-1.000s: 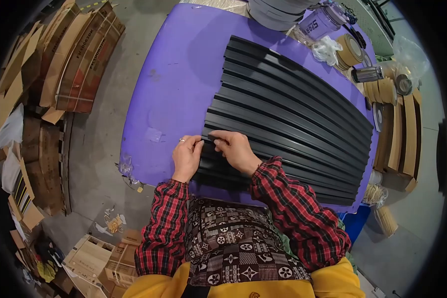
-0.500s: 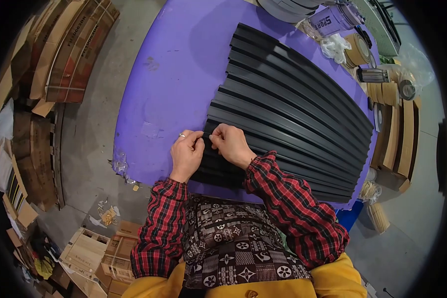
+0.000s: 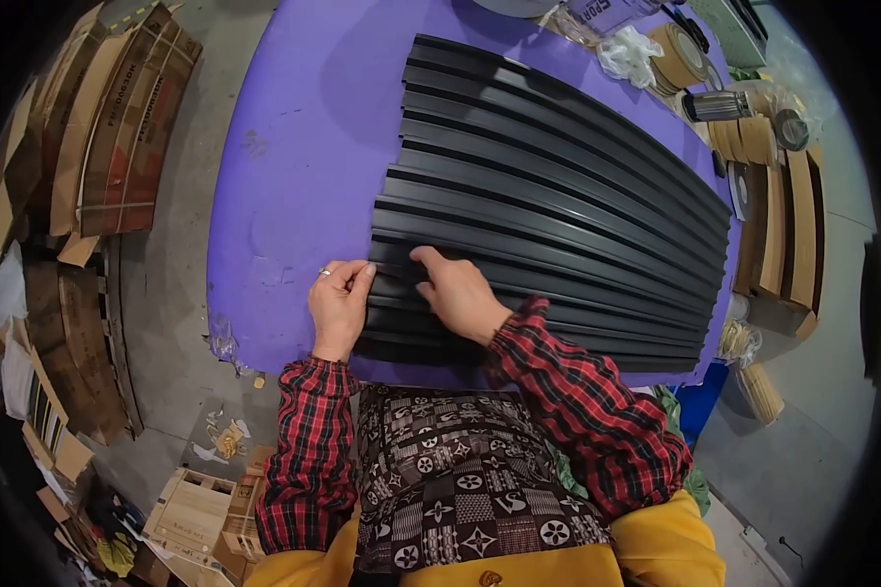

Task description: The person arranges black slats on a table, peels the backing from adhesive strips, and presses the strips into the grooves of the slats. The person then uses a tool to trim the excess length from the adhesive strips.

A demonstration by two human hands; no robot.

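Note:
Long black ribbed strips (image 3: 558,205) lie side by side across the purple table surface (image 3: 294,147). My left hand (image 3: 339,305), with a ring on one finger, is closed at the left ends of the strips; its thumb and forefinger pinch together at the edge of one strip. Just to the right, my right hand (image 3: 460,293) is over the strips with thumb and forefinger apart and nothing visible between them. Its other fingers are partly hidden beneath the hand.
Tape rolls (image 3: 677,57), a crumpled plastic bag (image 3: 629,56) and a metal cylinder (image 3: 717,105) stand at the table's far right. Cardboard boxes (image 3: 122,127) are stacked on the left, with more cartons (image 3: 801,235) on the right. A wooden crate (image 3: 191,514) is at lower left.
My right thumb and forefinger have parted, and that hand has moved away from my left hand. The view has shifted, so the table and strips appear further left.

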